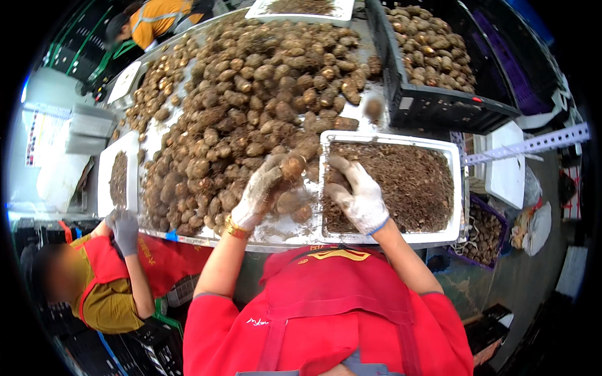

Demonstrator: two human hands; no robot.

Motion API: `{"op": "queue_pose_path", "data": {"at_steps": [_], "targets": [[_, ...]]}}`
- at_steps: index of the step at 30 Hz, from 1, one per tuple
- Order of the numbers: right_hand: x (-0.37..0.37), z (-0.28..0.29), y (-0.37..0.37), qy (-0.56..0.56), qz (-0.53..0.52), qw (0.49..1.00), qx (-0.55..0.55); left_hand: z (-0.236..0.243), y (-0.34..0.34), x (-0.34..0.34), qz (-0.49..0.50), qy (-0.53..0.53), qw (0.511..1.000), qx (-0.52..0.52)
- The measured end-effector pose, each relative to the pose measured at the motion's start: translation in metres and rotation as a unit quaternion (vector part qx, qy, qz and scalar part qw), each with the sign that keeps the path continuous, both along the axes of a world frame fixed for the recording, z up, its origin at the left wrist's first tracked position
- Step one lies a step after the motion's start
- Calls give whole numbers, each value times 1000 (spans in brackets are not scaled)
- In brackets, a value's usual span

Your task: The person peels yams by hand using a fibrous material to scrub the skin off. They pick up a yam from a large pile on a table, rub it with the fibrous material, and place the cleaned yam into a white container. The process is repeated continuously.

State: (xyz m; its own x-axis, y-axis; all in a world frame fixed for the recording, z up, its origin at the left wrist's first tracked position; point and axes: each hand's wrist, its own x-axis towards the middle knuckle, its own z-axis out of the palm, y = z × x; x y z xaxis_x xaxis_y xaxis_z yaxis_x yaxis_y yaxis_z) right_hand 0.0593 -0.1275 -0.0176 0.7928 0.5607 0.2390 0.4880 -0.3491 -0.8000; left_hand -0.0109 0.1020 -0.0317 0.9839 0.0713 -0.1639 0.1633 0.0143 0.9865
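Observation:
My left hand (258, 193), in a soiled white glove with a gold-coloured band at the wrist, is closed around a brown taro corm (293, 167) at the near edge of a big heap of taro corms (251, 94). To its right, my right hand (360, 199), also gloved, hangs over the left part of a white foam tray (392, 237) filled with brown fibrous scraps (404, 182). Its fingers are curved and apart, with no corm seen between them. Blurred corms (293, 203) lie on the metal table just beside my left hand.
A black crate (439, 103) of taro corms stands at the back right, a blurred single corm (374, 110) near it. A co-worker (113, 276) in a red apron is at my left; another person (157, 22) bends at the far left. A purple crate (480, 232) sits at right.

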Motion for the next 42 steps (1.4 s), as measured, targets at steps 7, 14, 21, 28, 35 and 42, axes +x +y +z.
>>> {"op": "queue_pose_path", "data": {"at_steps": [7,14,21,28,35,42], "targets": [[19,43,20,-230,118,965,38,-22,-67,-3,-59,-19,994,-93],[-10,7,20,201,81,947,238,-62,-82,4,20,91,995,-28],[26,-38,23,657,-22,651,380,28,-90,46,-165,37,759,629],[8,7,21,315,41,908,273,-32,-84,18,39,159,973,-160],[-11,-1,-1,225,60,933,276,-20,-92,6,7,336,810,-480],[-17,3,-5,471,54,815,333,-23,-96,4,-32,190,827,-529]]}}
